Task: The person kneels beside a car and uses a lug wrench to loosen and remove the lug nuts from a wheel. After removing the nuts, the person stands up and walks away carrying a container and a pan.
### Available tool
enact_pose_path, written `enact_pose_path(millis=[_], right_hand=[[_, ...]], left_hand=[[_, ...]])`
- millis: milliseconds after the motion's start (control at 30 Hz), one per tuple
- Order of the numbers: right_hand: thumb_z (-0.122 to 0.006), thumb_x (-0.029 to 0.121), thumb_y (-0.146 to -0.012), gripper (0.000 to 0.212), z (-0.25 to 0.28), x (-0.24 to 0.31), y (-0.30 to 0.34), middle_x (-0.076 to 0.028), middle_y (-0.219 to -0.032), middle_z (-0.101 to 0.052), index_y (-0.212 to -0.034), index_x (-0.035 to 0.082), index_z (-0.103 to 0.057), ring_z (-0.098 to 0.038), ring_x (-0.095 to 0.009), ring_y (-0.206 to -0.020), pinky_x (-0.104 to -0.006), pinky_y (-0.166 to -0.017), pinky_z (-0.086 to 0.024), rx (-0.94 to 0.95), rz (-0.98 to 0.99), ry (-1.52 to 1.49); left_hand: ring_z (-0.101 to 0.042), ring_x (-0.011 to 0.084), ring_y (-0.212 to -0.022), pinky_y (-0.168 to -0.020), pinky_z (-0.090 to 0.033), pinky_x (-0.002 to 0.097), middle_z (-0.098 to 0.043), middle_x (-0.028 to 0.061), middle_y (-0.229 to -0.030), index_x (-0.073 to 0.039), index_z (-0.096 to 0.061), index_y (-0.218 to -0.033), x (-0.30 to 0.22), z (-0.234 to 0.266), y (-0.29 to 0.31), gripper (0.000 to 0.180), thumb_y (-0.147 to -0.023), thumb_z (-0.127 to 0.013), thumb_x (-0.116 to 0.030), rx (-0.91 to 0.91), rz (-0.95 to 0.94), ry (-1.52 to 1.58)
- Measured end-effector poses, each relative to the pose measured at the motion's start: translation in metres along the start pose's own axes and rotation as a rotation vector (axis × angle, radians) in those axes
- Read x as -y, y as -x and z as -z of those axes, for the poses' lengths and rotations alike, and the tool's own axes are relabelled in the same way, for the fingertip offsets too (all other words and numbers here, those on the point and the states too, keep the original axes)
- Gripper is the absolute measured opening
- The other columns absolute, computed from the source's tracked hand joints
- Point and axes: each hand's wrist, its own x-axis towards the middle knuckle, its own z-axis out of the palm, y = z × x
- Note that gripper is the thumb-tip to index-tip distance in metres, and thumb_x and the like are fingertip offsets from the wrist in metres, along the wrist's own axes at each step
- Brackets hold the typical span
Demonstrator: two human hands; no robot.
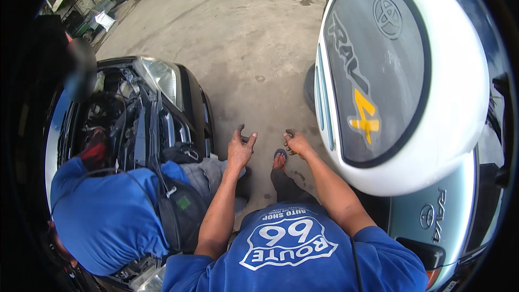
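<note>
Concrete floor: bare, stained in spots, running from the person's feet up to the far sheds. It is the widest free ground in view.

White spare-wheel cover on the rear of a silver car: it fills the right side. Its rim bulges out just beside the right forearm — the nearest hard edge on that side.

Black car at left, bonnet up, engine bay exposed, headlamp facing the gap. A co-worker in a blue shirt leans over the bay, a black bag slung at the hip, almost touching the person's left arm.

Between the two cars lies a narrow lane of floor; one sandalled foot stands in it.

Left hand: held out over the lane, fingers loosely spread and slightly curled, holding nothing, grimy. Right hand: just beside it and apart, fingers curled inward, thumb near the fingertips; whether it pinches some small item cannot be told. Nearest things are the foot below and the black car's bumper to the left.

Judgement: both hands are free in mid-air, above the lane. Any movement is best kept straight ahead, elbows tucked — sideways room is slight, with the wheel cover on the right and the co-worker on the left. Open room lies forward only.
</note>
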Motion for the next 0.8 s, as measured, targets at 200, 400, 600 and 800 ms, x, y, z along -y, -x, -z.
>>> enact_pose_path(millis=[200, 400, 600, 800], right_hand=[[-0.051, 0.035, -0.100, 0.053, 0.033, 0.131, -0.169, -0.017, -0.108, -0.068, -0.142, 0.004, -0.044, -0.068, -0.023, -0.072, -0.0337, -0.062, -0.057, 0.004, -0.137, 0.238], [-0.046, 0.036, -0.101, 0.051, 0.076, 0.224, -0.322, -0.018, -0.119, -0.066, -0.142, 0.007, -0.045, -0.069, -0.028, -0.087, -0.0406, -0.089, -0.052, -0.003, -0.080, 0.365], [-0.051, 0.036, -0.100, 0.043, 0.155, 0.202, -0.444, -0.014, -0.099, -0.070, -0.131, 0.007, -0.056, -0.068, -0.024, -0.079, -0.0384, -0.071, -0.057, -0.198, -0.285, 0.074], [-0.047, 0.039, -0.099, 0.051, 0.186, 0.162, -0.465, -0.014, -0.075, -0.066, -0.081, -0.005, -0.065, -0.066, -0.024, -0.063, -0.0371, -0.056, -0.058, -0.278, -0.785, -0.014]], left_hand=[[-0.068, 0.0210, -0.068, -0.059, -0.055, 0.0331, -0.070, 0.0156, -0.084, 0.004, -0.047, -0.136, 0.038, 0.003, -0.204, 0.067, -0.088, -0.070, -0.036, -0.060, 0.263, -0.104], [-0.064, 0.0402, -0.108, -0.095, -0.050, 0.0416, -0.064, 0.0312, -0.112, 0.010, -0.051, -0.127, 0.129, 0.040, -0.339, 0.070, -0.085, -0.071, -0.041, 0.038, 0.572, -0.379], [-0.071, 0.0351, -0.087, -0.084, -0.054, 0.0422, -0.067, 0.0278, -0.106, 0.008, -0.053, -0.125, 0.128, 0.053, -0.518, 0.062, -0.086, -0.072, -0.037, 0.000, 0.567, -0.435], [-0.069, 0.0274, -0.067, -0.063, -0.055, 0.0377, -0.068, 0.0219, -0.085, 0.008, -0.047, -0.131, 0.023, 0.057, -0.807, 0.060, -0.089, -0.070, -0.028, 0.067, 0.365, -0.173]])
